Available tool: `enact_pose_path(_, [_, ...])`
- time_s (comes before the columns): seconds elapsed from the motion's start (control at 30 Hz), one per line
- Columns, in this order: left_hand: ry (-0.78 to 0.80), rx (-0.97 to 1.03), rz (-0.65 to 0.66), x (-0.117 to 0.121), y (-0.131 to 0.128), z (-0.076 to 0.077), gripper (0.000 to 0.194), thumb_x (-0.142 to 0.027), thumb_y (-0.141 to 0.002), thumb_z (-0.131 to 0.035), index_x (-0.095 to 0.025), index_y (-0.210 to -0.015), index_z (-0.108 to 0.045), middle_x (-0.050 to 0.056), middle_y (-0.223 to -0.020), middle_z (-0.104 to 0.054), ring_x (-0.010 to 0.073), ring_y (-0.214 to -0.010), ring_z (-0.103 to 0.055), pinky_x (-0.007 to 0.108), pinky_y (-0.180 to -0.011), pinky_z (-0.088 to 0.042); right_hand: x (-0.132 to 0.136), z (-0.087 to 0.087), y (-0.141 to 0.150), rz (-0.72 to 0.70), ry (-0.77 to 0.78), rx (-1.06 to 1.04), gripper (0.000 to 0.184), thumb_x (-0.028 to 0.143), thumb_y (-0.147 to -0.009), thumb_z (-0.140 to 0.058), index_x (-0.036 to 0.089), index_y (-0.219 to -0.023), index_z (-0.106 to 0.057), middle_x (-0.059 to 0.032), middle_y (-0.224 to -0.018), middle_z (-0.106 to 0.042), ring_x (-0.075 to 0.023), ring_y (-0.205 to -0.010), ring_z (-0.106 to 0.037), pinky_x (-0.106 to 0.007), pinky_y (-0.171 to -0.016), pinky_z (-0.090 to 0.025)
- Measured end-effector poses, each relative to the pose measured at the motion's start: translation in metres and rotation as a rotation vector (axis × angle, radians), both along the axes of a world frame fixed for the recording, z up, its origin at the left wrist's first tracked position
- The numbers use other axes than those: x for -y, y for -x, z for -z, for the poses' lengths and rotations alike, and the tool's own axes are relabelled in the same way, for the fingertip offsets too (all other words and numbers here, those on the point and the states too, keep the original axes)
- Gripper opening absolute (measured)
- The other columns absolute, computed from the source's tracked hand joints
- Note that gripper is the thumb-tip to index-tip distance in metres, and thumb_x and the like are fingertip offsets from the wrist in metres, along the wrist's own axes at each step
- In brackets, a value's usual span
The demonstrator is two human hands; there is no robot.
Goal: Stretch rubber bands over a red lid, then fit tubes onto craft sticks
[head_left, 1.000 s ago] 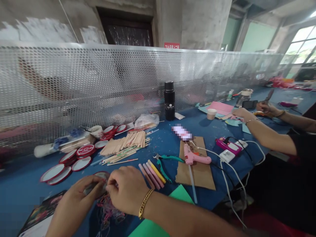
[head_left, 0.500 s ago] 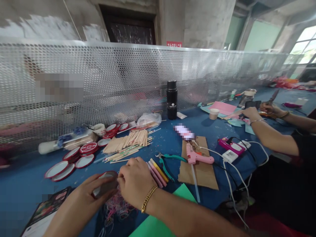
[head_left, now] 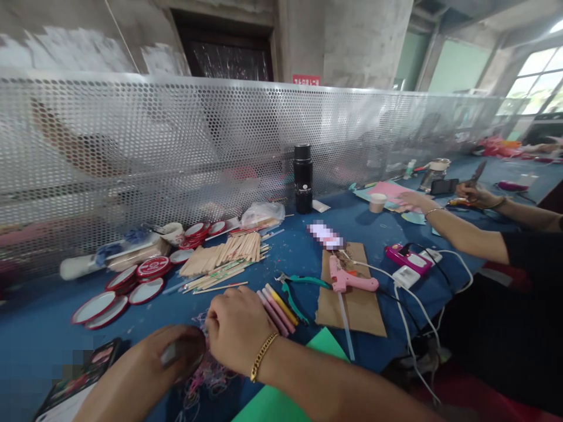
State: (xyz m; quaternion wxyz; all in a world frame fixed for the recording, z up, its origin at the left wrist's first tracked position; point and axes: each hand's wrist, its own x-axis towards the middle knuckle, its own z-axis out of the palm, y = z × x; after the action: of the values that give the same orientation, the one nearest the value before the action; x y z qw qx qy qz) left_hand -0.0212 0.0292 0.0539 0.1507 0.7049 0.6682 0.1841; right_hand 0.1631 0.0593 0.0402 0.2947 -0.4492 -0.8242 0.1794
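Observation:
My left hand (head_left: 152, 357) is curled around a round, greyish lid (head_left: 170, 353), which is blurred and mostly covered by the fingers. Just to its right, my right hand (head_left: 240, 328) has its fingers bent together, wearing a gold chain bracelet (head_left: 263, 356) at the wrist. Whatever those fingertips pinch is hidden. A tangle of pink, purple and white threads (head_left: 206, 378) lies on the table beneath and between both hands. Beside my right hand rest several pink and yellow sticks (head_left: 281, 308). A green sheet (head_left: 281, 401) lies under my right forearm.
Red-rimmed lids (head_left: 147, 290) and wooden sticks (head_left: 224, 255) lie beyond my hands. Teal pliers (head_left: 292, 293) and a pink glue gun (head_left: 349, 280) on cardboard (head_left: 367, 313) are to the right, with cables. A phone (head_left: 83, 375) lies left. A co-worker's hands (head_left: 416, 202) work at right.
My left hand has turned and dropped slightly, so the lid's red rim and pale face no longer show. My right hand stays nearly in place. The co-worker's nearer hand has moved left over the paper.

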Motion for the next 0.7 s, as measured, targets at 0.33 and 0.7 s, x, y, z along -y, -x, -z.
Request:
enact_pose_path(0.33, [0.046, 0.147, -0.023, -0.004, 0.002, 0.000, 0.029, -0.047, -0.069, -0.059, -0.030, -0.078, -0.081, 0.004, -0.088, -0.084, 0.0296, -0.081, -0.077, 0.033, -0.075, -0.061, -0.001, 0.001, 0.002, -0.048, 0.008, 0.051, 0.012, 0.030, -0.093, -0.064, 0.021, -0.087, -0.069, -0.0050, -0.092, -0.076, -0.0241, -0.092, -0.067, -0.036, -0.079, -0.045])
enact_pose_path(0.7, [-0.010, 0.139, -0.024, -0.007, -0.001, -0.001, 0.024, -0.051, -0.060, -0.070, -0.032, -0.071, -0.080, 0.005, -0.090, -0.083, 0.0328, -0.091, -0.076, 0.037, -0.084, -0.061, -0.008, 0.014, 0.009, -0.120, 0.016, 0.010, 0.011, 0.027, -0.090, -0.064, 0.023, -0.090, -0.075, -0.0042, -0.093, -0.079, -0.0214, -0.093, -0.069, -0.032, -0.081, -0.046])
